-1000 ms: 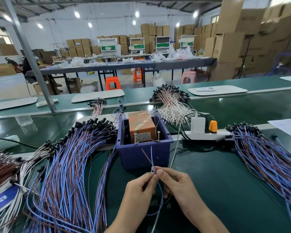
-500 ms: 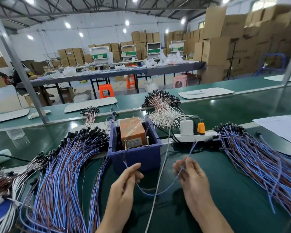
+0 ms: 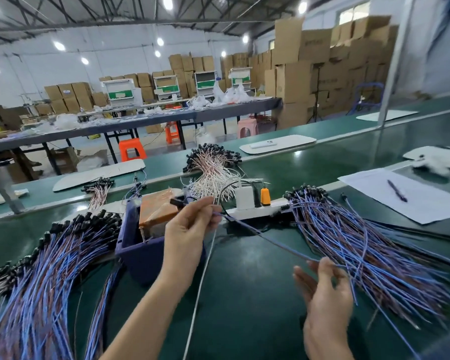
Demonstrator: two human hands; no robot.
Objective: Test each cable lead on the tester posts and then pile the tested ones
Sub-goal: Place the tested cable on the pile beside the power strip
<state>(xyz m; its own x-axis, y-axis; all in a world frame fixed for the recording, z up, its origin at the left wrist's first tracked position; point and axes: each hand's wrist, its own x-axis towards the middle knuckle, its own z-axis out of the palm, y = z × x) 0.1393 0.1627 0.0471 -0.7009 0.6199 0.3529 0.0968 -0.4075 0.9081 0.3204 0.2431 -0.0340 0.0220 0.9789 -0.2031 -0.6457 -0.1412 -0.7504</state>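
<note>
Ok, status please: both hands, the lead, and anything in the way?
Left hand pinches the lead near its black plug. Right hand at its far end, grip unclear. Lead stretched toward the right pile. White cord crosses below it.

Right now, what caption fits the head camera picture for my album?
Left hand pinches a blue cable lead near the tester box; its far end reaches the right hand.

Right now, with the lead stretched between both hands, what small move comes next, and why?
Probably lay the lead on the right pile: the left hand pinches it near the tester box, and its other end reaches the right hand beside that pile.
</note>
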